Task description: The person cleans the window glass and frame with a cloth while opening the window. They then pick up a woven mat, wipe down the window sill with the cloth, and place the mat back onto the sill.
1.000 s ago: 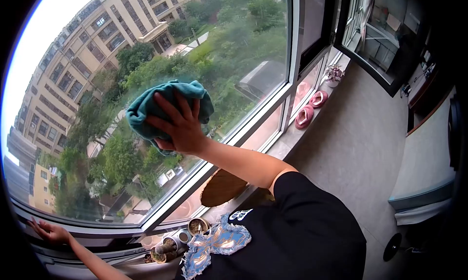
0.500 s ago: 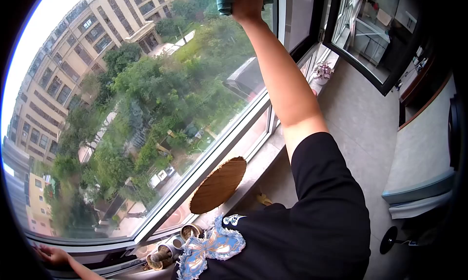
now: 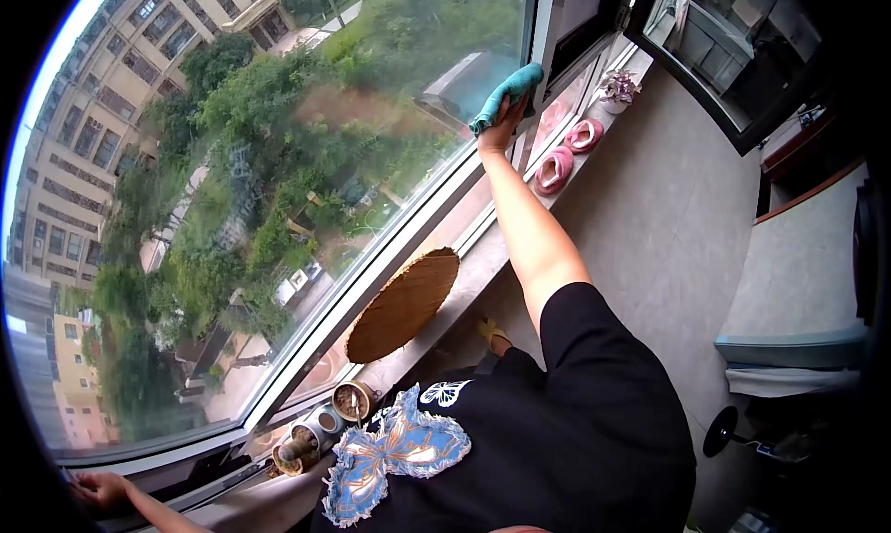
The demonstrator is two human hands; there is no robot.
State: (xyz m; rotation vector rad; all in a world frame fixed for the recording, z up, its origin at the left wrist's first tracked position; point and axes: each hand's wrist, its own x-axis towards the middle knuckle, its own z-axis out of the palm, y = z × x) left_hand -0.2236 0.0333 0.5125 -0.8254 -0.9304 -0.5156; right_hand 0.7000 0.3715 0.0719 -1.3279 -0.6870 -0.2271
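A teal cloth (image 3: 508,97) is pressed against the window pane (image 3: 371,106) close to its lower right corner, beside the white frame. My right hand (image 3: 501,129) holds this cloth, with the arm stretched out and the fingers partly hidden by it. At the far lower left, my left hand (image 3: 100,488) rests by the dark lower window frame (image 3: 186,473). Its fingers are dim and partly lost at the edge of the view, so their pose is unclear.
On the sill stand a round woven mat (image 3: 405,305), several small pots including a brown one (image 3: 353,401), two pink slippers (image 3: 555,169) and a potted plant (image 3: 619,89). An open dark-framed window sash (image 3: 742,59) juts out at the upper right. Grey floor (image 3: 650,227) lies below.
My right hand and the cloth moved from mid-pane up to the top right, then down to the pane's lower right corner. The camera view has shifted slightly. My left hand stays near the lower frame.
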